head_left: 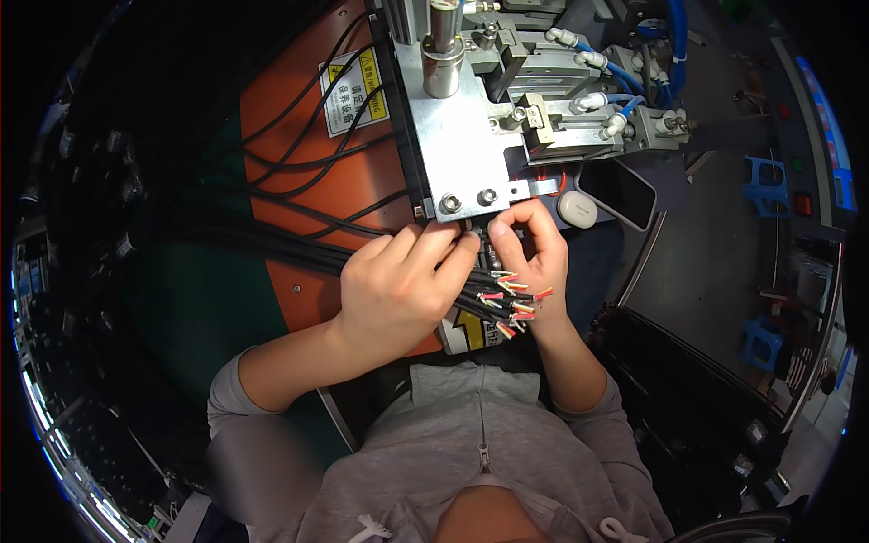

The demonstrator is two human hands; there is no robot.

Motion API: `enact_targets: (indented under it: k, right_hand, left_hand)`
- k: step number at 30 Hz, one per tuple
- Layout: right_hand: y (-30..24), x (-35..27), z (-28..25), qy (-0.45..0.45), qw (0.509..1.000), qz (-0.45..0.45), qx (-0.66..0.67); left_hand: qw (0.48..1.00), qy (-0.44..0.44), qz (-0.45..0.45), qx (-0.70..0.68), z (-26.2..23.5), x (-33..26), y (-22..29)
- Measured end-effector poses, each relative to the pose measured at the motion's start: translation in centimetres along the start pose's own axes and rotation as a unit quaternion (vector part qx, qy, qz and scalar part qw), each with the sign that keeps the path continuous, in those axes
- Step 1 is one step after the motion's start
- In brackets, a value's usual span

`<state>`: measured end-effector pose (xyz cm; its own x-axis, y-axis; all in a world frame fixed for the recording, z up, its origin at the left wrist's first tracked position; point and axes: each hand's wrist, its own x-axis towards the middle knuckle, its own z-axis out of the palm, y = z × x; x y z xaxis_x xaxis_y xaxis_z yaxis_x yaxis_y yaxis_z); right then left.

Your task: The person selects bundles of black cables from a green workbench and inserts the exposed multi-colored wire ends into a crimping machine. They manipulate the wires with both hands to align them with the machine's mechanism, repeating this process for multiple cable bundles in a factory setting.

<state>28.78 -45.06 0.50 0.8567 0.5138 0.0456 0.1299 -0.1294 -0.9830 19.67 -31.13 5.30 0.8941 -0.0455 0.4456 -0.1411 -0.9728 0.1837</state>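
I list black cables (312, 256), ends bared; work at metal plate (457, 149) seemingly unfinished. Left hand (398, 279), right hand (545, 258): plate's six o'clock, grips undeterminable.

Black cables (290, 252); orange panel (317, 306); grey hoodie (552, 443).

Cable bundle (308, 256): black-sheathed cables, gathered side by side, running from left, middle stretch hidden from view. Cut ends free, fanned slightly, pointing right. Sheath stripped at tips; thin inner wires (520, 316) exposed, red, yellow and white, splayed. Metal plate (457, 145): bright, flat, two bolts near lower edge, positioned above wire ends.
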Motion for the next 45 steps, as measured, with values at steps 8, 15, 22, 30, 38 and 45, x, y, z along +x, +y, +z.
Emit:
enact_targets:
  k: [8, 15, 22, 30, 38, 45]
  right_hand:
    - [0.2, 0.2, -1.1, 0.018, 0.990, -0.128, 0.061]
    - [-1.2, 1.4, -1.9, -0.212, 0.921, -0.324, 0.043]
    - [-1.1, 0.3, -2.1, -0.123, 0.945, -0.292, 0.075]
    - [-2.5, -0.9, -1.5, -0.019, 0.971, -0.227, 0.073]
    - [-2.5, -0.6, -0.9, 0.002, 0.965, -0.207, 0.163]
    - [-3.1, -0.3, -0.1, 0.032, 0.952, -0.298, 0.066]
  left_hand:
    - [0.987, -0.080, -0.025, 0.139, -1.1, -0.9, 1.5]
    - [0.999, -0.044, 0.000, -0.018, -0.9, -0.9, 0.0]
    - [0.991, 0.093, 0.076, -0.067, -1.4, 0.1, -0.2]
    - [0.990, 0.091, 0.078, -0.079, -1.3, 0.1, 0.0]
    - [0.964, 0.218, 0.081, -0.132, -0.7, 0.9, -0.9]
    - [0.987, 0.105, 0.061, -0.108, -1.1, 0.3, -0.5]
